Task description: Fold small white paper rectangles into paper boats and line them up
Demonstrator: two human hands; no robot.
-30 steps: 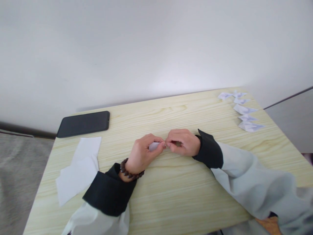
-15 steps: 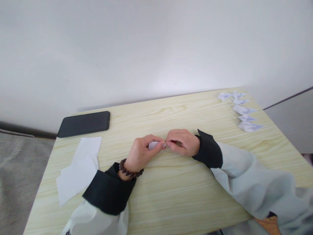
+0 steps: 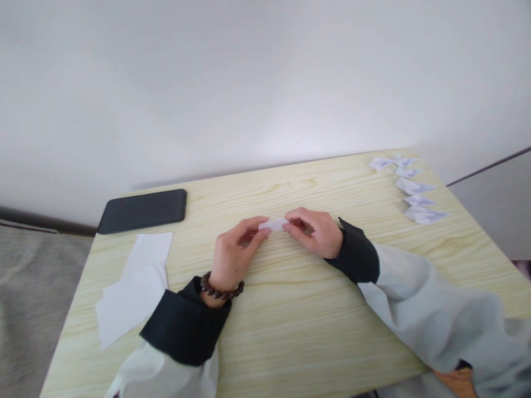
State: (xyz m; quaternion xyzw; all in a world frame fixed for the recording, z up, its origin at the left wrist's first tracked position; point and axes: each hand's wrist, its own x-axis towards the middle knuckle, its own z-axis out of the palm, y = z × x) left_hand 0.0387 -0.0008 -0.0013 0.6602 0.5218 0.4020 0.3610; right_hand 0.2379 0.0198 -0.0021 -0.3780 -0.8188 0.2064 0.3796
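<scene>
While both hands meet over the middle of the bench [image 3: 290, 320], a small piece of folded white paper [image 3: 274, 224] spans the gap between them. The left hand [image 3: 235, 250] pinches its left end between thumb and forefinger, and the right hand [image 3: 316, 232] grips the right end in the same way, with the other fingers curled behind. Whether the paper touches the wood beneath it or is held just above, I cannot tell.

Around the left wrist sits a bracelet of dark beads [image 3: 219, 292], just beyond a broad black cuff [image 3: 185, 326]; the right sleeve [image 3: 431, 298] is pale grey and ends in a black cuff too. Left of the left hand lie several loose white sheets [image 3: 135, 293], overlapping one another, and just behind them a black phone [image 3: 143, 211] rests flat near the corner. Well apart, at the far right, a cluster of pointed folded paper shapes [image 3: 423, 214] runs along the edge. A plain pale wall [image 3: 257, 83] rises behind the wood-grained top.
</scene>
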